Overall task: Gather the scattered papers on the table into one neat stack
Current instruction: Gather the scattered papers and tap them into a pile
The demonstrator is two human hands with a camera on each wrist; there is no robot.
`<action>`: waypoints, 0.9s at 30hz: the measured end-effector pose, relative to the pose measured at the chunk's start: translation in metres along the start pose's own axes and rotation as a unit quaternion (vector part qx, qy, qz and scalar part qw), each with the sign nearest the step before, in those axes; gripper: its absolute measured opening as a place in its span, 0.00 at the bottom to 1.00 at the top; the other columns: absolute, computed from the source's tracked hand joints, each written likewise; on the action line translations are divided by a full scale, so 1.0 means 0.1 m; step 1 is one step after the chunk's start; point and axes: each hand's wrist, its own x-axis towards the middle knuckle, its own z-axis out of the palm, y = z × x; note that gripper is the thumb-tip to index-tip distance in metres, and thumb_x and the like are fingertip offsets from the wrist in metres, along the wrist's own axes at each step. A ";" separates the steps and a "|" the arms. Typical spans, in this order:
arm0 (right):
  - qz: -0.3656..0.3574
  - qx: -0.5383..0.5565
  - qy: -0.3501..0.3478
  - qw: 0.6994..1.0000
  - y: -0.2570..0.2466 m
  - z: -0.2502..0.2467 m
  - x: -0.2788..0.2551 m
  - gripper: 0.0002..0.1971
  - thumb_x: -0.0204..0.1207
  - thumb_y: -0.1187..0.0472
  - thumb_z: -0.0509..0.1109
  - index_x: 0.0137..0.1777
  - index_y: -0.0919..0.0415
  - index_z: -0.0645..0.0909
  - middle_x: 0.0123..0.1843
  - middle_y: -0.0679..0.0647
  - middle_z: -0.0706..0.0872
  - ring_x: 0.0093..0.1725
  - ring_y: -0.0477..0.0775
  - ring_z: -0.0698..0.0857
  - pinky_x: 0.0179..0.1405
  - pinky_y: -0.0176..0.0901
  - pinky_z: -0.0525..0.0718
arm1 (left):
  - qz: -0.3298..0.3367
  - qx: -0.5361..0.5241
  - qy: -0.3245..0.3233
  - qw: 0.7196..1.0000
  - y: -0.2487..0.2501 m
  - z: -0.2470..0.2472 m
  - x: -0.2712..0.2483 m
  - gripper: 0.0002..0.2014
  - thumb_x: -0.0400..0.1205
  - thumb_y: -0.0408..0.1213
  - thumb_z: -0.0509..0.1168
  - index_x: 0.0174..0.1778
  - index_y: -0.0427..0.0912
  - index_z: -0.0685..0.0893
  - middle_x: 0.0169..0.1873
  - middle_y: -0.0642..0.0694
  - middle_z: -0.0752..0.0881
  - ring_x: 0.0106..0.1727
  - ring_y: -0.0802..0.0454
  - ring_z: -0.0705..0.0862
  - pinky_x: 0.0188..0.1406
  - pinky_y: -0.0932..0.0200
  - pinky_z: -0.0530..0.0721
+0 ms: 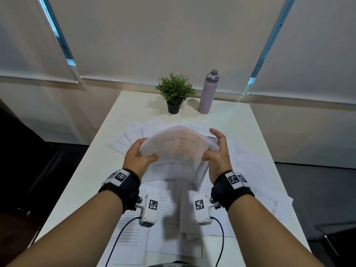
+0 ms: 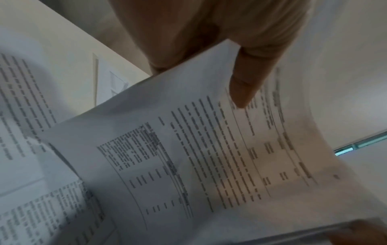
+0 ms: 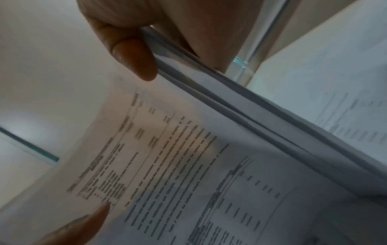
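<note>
I hold a bundle of printed papers (image 1: 177,149) above the white table (image 1: 240,120), blurred by motion and bowed upward in the middle. My left hand (image 1: 138,153) grips its left edge, thumb (image 2: 245,86) lying on the top sheet (image 2: 188,157). My right hand (image 1: 215,149) grips the right edge, thumb (image 3: 136,59) on top and fingers behind the bundle's edge (image 3: 240,106). More loose papers (image 1: 134,135) lie scattered at the back left, on the right (image 1: 254,170) and under my wrists (image 1: 169,218).
A small potted plant (image 1: 174,93) and a lilac water bottle (image 1: 208,93) stand at the table's far edge, near the window blinds. Cables run from the wrist cameras toward me. The floor drops away dark on the left.
</note>
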 end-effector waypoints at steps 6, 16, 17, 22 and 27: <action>0.020 -0.018 0.039 0.999 0.10 0.09 0.04 0.27 0.44 0.74 0.59 0.45 0.55 0.81 0.41 0.55 0.80 0.45 0.55 0.77 0.39 0.42 0.77 | -0.047 -0.036 0.055 0.997 -0.11 0.03 0.09 0.22 0.65 0.14 0.67 0.40 0.50 0.81 0.43 0.42 0.84 0.50 0.42 0.82 0.53 0.45 0.83; -0.050 -0.023 0.012 0.998 0.04 0.06 0.02 0.35 0.53 0.80 0.60 0.57 0.46 0.78 0.52 0.56 0.78 0.49 0.53 0.80 0.35 0.37 0.84 | 0.034 -0.036 0.078 0.996 0.06 0.06 0.03 0.20 0.67 0.14 0.65 0.42 0.46 0.78 0.39 0.50 0.81 0.41 0.53 0.79 0.37 0.66 0.79; -0.083 -0.038 0.009 0.996 0.03 0.06 0.03 0.39 0.57 0.82 0.59 0.61 0.41 0.76 0.56 0.54 0.78 0.51 0.50 0.80 0.37 0.33 0.84 | 0.053 -0.042 0.075 0.995 0.09 0.08 0.01 0.20 0.68 0.14 0.64 0.44 0.45 0.79 0.40 0.49 0.82 0.41 0.54 0.79 0.35 0.71 0.80; -0.233 -0.187 -0.002 0.954 -0.01 0.12 0.06 0.37 0.63 0.83 0.54 0.67 0.53 0.79 0.57 0.50 0.75 0.58 0.42 0.77 0.60 0.37 0.80 | 0.078 -0.063 0.082 0.991 0.14 0.13 0.03 0.13 0.65 0.26 0.63 0.37 0.50 0.81 0.39 0.52 0.82 0.43 0.52 0.78 0.41 0.64 0.76; -0.100 0.007 0.042 0.994 -0.05 0.12 0.07 0.36 0.50 0.77 0.58 0.62 0.52 0.75 0.51 0.53 0.82 0.49 0.49 0.81 0.41 0.41 0.85 | 0.040 -0.058 0.102 0.992 0.04 0.09 0.07 0.20 0.59 0.19 0.60 0.36 0.51 0.78 0.39 0.49 0.80 0.42 0.49 0.76 0.38 0.60 0.74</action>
